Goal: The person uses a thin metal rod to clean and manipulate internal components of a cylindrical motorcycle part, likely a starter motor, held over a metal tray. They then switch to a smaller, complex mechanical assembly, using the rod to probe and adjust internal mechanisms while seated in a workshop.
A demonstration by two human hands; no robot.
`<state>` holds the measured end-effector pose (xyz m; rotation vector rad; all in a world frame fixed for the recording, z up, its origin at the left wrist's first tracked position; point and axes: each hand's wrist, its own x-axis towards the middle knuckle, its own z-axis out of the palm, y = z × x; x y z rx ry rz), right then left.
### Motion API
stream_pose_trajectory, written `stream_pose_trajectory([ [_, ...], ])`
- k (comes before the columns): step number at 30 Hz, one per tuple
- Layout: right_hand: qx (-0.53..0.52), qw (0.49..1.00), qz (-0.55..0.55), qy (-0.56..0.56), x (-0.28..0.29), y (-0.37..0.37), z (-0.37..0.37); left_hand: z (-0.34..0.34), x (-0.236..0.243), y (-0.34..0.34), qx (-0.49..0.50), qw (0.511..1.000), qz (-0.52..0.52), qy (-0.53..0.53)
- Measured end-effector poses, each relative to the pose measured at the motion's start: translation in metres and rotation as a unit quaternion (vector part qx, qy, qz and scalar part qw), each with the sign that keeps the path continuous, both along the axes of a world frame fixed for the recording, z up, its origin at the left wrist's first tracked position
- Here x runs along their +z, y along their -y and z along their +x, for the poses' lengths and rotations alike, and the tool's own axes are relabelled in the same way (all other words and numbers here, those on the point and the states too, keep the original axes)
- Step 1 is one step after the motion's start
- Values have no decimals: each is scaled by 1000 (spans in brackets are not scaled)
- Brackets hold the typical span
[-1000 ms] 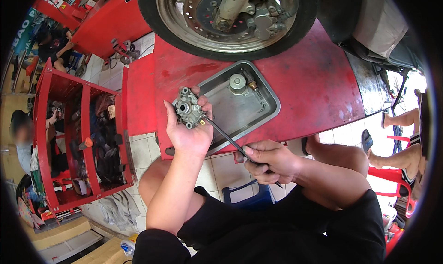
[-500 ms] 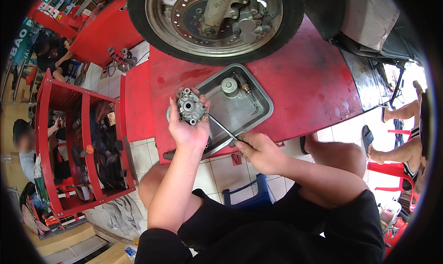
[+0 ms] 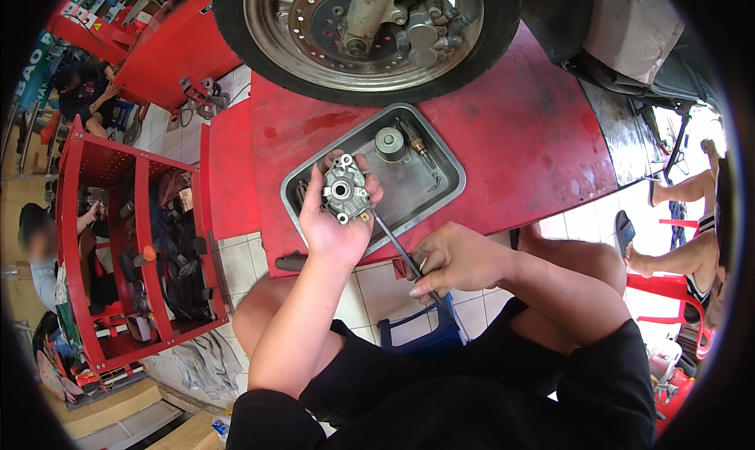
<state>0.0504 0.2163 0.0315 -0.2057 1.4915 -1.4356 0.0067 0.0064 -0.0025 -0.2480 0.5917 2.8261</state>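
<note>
On the upturned palm of my left hand (image 3: 338,226) rests a grey cast-metal housing (image 3: 344,189) with a round centre hole and bolt holes round its edge; my fingers curl round it. My right hand (image 3: 456,261) grips a long thin metal hand tool (image 3: 395,243). Its tip meets the housing's lower right edge, and its other end passes below my fingers towards my lap. Beneath the housing is a grey metal tray (image 3: 452,184), partly covered by my left hand. Inside it stand a round metal part (image 3: 390,143), a brass-ended part (image 3: 415,140) and some small screws (image 3: 433,184).
The tray sits on a red platform (image 3: 535,135) below a motorcycle wheel (image 3: 393,88). A red shelf cart (image 3: 145,246) stands at left, a blue stool (image 3: 409,332) between my knees. Other people sit at left and right. A red chair (image 3: 676,301) is at far right.
My left hand and the housing have moved right and slightly down. My right hand has turned and loosened its fist, and the tool's rear end has swung from lower left to lower right.
</note>
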Motion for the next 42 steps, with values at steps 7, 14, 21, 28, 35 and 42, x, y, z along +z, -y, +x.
stream_pose_trajectory([
  [7,-24,995,-2,-101,-15,6,6,-3,-3,-1,27,998,24,53],
  [14,-58,985,-81,142,-6,2,-3,-10,-7,-1,50,994,31,87],
  [21,4,999,-22,29,-9,-4,-12,-17,-12,-8,47,994,16,96],
  [28,-63,990,-92,89,-18,-9,-7,-25,-7,-20,48,995,18,88],
  [35,-29,1000,7,1,0,-21,-11,-24,-16,-21,11,999,17,47],
  [42,-69,997,-45,-8,-31,-25,-5,-27,-23,-23,6,998,15,53],
])
